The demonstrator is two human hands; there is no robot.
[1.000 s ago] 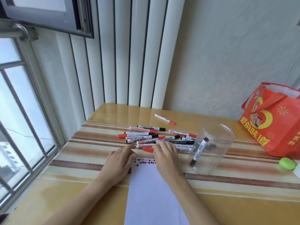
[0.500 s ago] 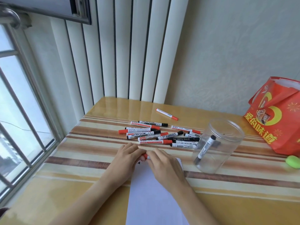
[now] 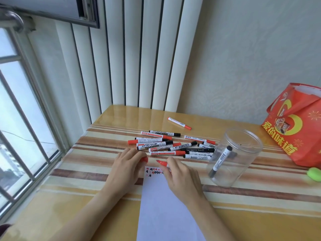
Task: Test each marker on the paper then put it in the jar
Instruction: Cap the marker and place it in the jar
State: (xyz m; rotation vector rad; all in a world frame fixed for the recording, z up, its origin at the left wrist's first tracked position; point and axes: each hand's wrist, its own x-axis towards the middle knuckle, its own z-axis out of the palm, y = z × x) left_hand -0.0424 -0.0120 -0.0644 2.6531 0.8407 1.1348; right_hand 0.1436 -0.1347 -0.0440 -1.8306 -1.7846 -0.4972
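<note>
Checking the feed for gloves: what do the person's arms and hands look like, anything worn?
Both the left hand and the right hand are bare: no gloves, rings, watch or bracelet show. Both forearms are uncovered to the frame's bottom edge, with no sleeves in view.

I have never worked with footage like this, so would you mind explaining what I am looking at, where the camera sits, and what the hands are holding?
There is no machine here: a person wears a camera on the head, looking down at their own two bare hands. The left hand holds a red cap; the right hand holds the uncapped red marker over the sheet of paper, which already carries small red and black test marks. Behind lies a pile of markers on the striped table. The clear jar on the right holds one black marker. A red bag stands further right.
</note>
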